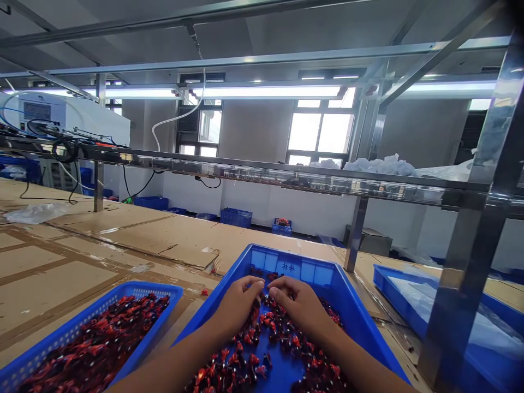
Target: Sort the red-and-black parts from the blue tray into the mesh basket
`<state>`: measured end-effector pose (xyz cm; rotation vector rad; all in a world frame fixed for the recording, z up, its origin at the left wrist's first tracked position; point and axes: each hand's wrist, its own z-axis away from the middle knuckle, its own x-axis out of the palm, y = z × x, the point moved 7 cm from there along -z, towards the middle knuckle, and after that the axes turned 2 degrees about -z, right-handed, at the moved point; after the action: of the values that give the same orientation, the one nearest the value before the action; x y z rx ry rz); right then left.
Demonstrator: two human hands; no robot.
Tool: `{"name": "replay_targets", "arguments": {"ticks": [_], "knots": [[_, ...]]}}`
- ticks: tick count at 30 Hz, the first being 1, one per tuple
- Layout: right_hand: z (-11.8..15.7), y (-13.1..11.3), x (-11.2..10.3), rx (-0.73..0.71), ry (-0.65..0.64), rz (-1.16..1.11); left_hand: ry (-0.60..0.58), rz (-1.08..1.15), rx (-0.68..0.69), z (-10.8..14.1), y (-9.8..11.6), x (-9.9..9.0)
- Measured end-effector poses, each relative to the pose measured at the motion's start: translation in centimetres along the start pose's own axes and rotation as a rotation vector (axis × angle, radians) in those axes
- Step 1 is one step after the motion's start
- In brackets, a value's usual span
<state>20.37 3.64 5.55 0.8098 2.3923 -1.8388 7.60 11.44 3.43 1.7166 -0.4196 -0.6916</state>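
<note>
You appear to be picking through small red pieces (269, 319); the next move likely calls for a light pinch. Left to right: the filled basket (175, 299); your left hand (240, 304), half-curled, thumb near forefinger; your right hand (301, 303), likewise. Whether either grips a piece cannot be told. Pieces lie in the tray (362, 319), beneath and between your fingers (248, 280).

We see crumpled white plastic bags (380, 165) on a long metal shelf (254, 170) and a dangling white hose (203, 76).
</note>
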Motion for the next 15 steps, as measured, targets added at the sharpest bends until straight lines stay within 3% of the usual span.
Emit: {"name": "replay_targets", "arguments": {"ticks": [2, 4, 8, 11, 13, 15], "knots": [[0.9, -1.7, 1.6, -0.165, -0.106, 0.161, -0.009, 0.025, -0.015, -0.2, -0.1, -0.2], [1.6, -2.2, 2.9, -0.212, -0.16, 0.259, 0.002, -0.001, 0.018, -0.3, 0.2, -0.4], [1.6, -1.8, 3.3, -0.195, -0.13, 0.325, -0.033, 0.026, 0.077, -0.2, 0.3, 0.1], [1.4, -1.9, 3.1, -0.194, -0.11, 0.311, -0.101, 0.081, -0.004, -0.1, -0.6, 1.2], [1.3, -1.8, 2.8, -0.16, -0.087, 0.228, -0.141, 0.1, -0.075, 0.0, -1.2, 1.7], [1.2, -0.9, 2.8, -0.014, -0.093, 0.011, -0.138, 0.113, -0.077, -0.1, -1.3, 1.6]]}}
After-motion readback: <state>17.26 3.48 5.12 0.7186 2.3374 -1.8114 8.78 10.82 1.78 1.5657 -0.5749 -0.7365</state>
